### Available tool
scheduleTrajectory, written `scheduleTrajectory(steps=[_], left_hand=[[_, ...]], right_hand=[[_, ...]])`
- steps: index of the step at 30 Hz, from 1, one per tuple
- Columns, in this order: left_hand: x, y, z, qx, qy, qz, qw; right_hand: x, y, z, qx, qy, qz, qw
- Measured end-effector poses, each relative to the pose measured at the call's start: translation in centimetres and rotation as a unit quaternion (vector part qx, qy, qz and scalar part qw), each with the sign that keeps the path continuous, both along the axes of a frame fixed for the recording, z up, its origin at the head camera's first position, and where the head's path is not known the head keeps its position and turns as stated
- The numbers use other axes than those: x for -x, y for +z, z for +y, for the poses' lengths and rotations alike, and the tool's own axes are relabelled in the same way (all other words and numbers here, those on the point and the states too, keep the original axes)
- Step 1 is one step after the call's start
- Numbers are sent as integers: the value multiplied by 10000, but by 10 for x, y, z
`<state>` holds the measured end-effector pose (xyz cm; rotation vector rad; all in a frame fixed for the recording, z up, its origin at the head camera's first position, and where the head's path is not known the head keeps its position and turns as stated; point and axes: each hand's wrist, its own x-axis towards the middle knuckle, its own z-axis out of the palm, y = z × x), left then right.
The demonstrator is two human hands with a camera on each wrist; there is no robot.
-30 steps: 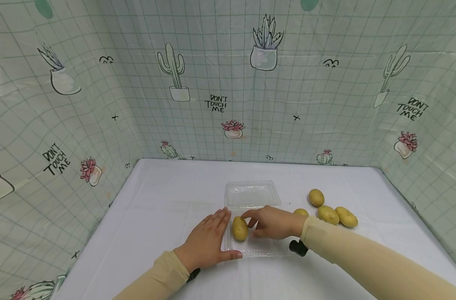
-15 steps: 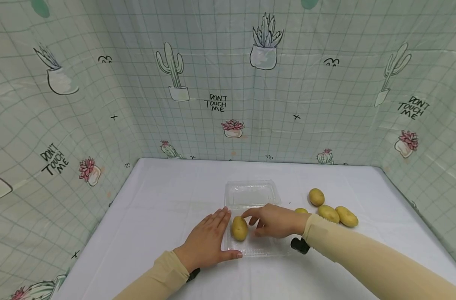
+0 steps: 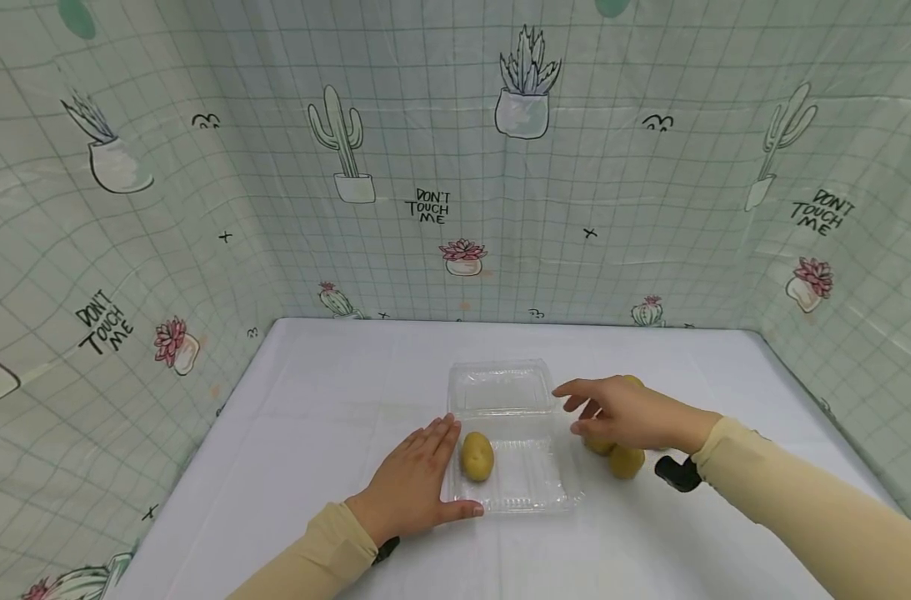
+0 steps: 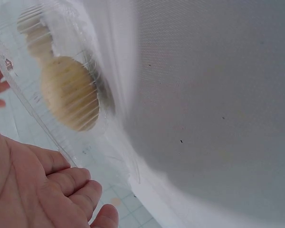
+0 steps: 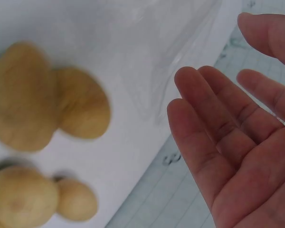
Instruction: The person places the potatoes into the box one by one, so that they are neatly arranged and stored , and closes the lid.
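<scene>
A clear plastic clamshell box (image 3: 511, 500) lies with its lid (image 3: 500, 387) folded back. One potato (image 3: 478, 457) sits at the left side of its base; the left wrist view shows this potato (image 4: 70, 93) through the ribbed wall. My left hand (image 3: 417, 483), fingers straight, rests against the box's left edge. To the right of the box, my right hand (image 3: 628, 412) hovers over several loose potatoes (image 3: 626, 463) and partly hides them. Nothing is in that hand (image 5: 242, 137); its fingers are loosely spread beside the potatoes (image 5: 23, 97) in the right wrist view.
A white cloth covers the table (image 3: 335, 375). Patterned curtains (image 3: 500, 208) hang behind it and on both sides. Dark wrist cameras (image 3: 678, 473) sit under the wrists.
My right hand has left the potato in the box and moved right, over the loose potatoes. The left hand and the potato in the box have stayed in place.
</scene>
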<state>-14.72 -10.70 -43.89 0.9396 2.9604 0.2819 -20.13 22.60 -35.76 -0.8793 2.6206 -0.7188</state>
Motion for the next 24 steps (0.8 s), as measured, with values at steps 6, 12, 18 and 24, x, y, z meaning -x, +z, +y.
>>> scheduleTrajectory(steps=[6, 12, 18, 24], left_hand=[[-1, 0, -2, -40, -3, -19, 10000], [-1, 0, -2, -31, -36, -38, 10000], [1, -2, -2, 32, -36, 46, 10000], [2, -3, -2, -22, -61, 92, 9999]], right_hand=[[-8, -8, 39, -42, -203, 160, 9997], [-18, -20, 62, -202, -478, 316, 9982], [-26, -29, 65, -263, -775, 382, 9959], [-29, -44, 62, -385, -975, 747, 9917]])
